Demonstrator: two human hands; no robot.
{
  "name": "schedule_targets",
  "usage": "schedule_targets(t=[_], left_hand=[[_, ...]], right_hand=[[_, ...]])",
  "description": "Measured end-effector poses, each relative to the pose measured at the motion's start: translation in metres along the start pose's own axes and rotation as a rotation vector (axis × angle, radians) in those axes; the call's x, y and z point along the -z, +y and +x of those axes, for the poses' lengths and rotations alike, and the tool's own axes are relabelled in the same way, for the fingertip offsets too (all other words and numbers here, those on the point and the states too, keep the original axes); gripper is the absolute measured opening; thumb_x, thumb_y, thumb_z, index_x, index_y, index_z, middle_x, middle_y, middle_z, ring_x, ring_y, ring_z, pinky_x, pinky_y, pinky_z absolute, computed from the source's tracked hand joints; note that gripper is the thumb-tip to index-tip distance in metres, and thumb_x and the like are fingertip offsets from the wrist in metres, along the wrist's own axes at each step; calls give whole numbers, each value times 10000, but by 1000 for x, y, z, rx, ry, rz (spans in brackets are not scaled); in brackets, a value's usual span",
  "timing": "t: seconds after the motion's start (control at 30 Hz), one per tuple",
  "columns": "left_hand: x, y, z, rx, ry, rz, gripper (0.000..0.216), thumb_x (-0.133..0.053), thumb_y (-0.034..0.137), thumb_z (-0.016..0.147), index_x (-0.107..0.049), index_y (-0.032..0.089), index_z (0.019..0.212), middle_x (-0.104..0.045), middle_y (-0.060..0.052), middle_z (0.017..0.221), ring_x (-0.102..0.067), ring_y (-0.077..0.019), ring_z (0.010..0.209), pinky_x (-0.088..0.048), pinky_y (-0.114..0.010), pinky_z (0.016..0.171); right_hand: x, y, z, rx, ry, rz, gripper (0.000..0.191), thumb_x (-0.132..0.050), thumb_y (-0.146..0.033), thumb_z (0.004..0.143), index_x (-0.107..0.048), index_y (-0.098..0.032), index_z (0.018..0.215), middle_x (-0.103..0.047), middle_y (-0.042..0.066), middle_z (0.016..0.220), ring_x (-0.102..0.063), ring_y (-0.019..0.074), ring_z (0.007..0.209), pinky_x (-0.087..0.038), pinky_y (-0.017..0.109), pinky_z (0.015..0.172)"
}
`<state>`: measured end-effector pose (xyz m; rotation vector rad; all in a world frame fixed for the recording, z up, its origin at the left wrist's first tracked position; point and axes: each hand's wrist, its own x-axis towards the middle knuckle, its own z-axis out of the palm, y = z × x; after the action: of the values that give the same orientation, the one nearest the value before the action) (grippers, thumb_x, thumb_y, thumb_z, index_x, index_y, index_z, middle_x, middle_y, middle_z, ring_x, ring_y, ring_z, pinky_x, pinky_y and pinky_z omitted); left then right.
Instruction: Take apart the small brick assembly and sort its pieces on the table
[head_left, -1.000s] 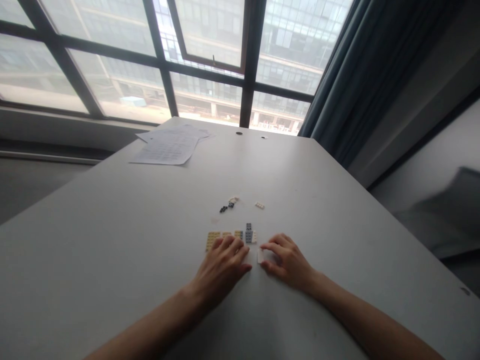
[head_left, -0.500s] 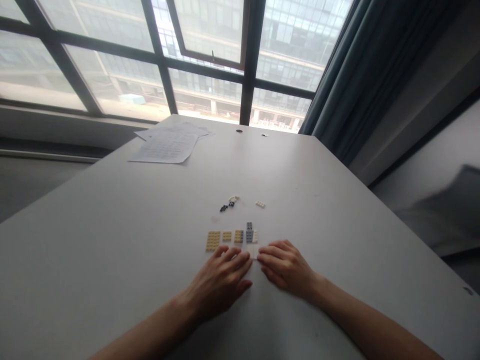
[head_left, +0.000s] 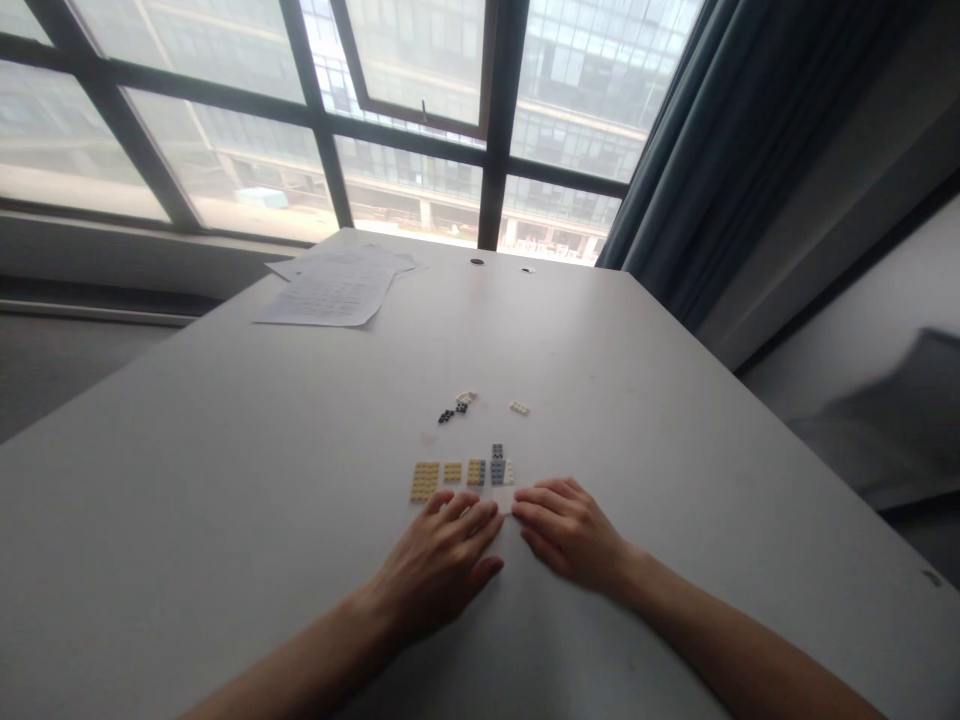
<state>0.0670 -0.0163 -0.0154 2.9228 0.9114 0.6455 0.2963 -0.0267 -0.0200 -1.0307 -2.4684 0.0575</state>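
My left hand (head_left: 448,548) rests palm down at the near side of a row of building-brick plates, its fingers stretched forward. A smooth white piece (head_left: 503,499) lies between the fingertips of both hands, partly covered. The fingers of my right hand (head_left: 571,525) are extended and touch its right edge. Along the row from the left are a large tan plate (head_left: 424,481), a small tan plate (head_left: 452,472), a tan and grey plate (head_left: 474,473), and a grey and white plate (head_left: 499,472). A dark grey plate (head_left: 498,451) sits just beyond.
Farther off are black plates (head_left: 446,416), a small cream-coloured cluster (head_left: 465,398) and a single cream-coloured plate (head_left: 519,408). Printed papers (head_left: 330,290) lie at the back left of the white table (head_left: 225,480). Windows and a dark curtain (head_left: 697,180) stand behind it.
My right fingertips have shifted very slightly left at the white piece. My left hand has stayed almost still, and the plates lie as before.
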Motion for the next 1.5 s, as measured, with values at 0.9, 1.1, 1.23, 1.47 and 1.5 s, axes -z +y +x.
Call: schedule_targets(t=[0.9, 1.1, 1.23, 1.47, 1.5], left_hand=[[17, -122, -5, 591, 344, -97, 268, -504, 400, 856, -671, 206, 936, -653, -54, 992, -563, -228, 968, -450, -374, 898], [16, -120, -5, 580, 332, -94, 263, -499, 394, 861, -672, 206, 921, -657, -55, 992, -561, -225, 967, -439, -371, 907], [16, -120, -5, 582, 326, -83, 249, -506, 385, 859, -671, 208, 919, -653, -51, 992, -557, -223, 974, -440, -359, 905], [17, -119, -5, 576, 315, -78, 256, -502, 392, 863, -671, 210, 925, -655, -50, 985, -554, -225, 970, -440, -368, 910], [17, -119, -5, 572, 315, -78, 256, -502, 392, 863, -671, 210, 923, -655, -50, 982, -554, -226, 969, -440, -371, 910]], right_hand=[[7, 116, 82, -224, -156, -54, 219, -524, -175, 895, -626, -189, 1088, -608, 100, 1155, -535, 223, 1073, -407, 400, 955], [5, 85, 44, -275, 1, 254, 212, -517, -299, 913, -620, -202, 1071, -605, 90, 1134, -536, 211, 1087, -420, 400, 961], [3, 61, 32, -293, -38, 211, 217, -525, -319, 914, -617, -203, 1073, -598, 94, 1154, -508, 224, 1106, -392, 427, 967], [0, 55, 29, -277, -38, 157, 303, -590, -348, 879, -587, -214, 1152, -585, 96, 1193, -484, 240, 1132, -375, 443, 969], [0, 55, 27, -280, -34, 152, 336, -598, -358, 873, -576, -216, 1176, -581, 100, 1202, -482, 242, 1137, -377, 444, 969]])
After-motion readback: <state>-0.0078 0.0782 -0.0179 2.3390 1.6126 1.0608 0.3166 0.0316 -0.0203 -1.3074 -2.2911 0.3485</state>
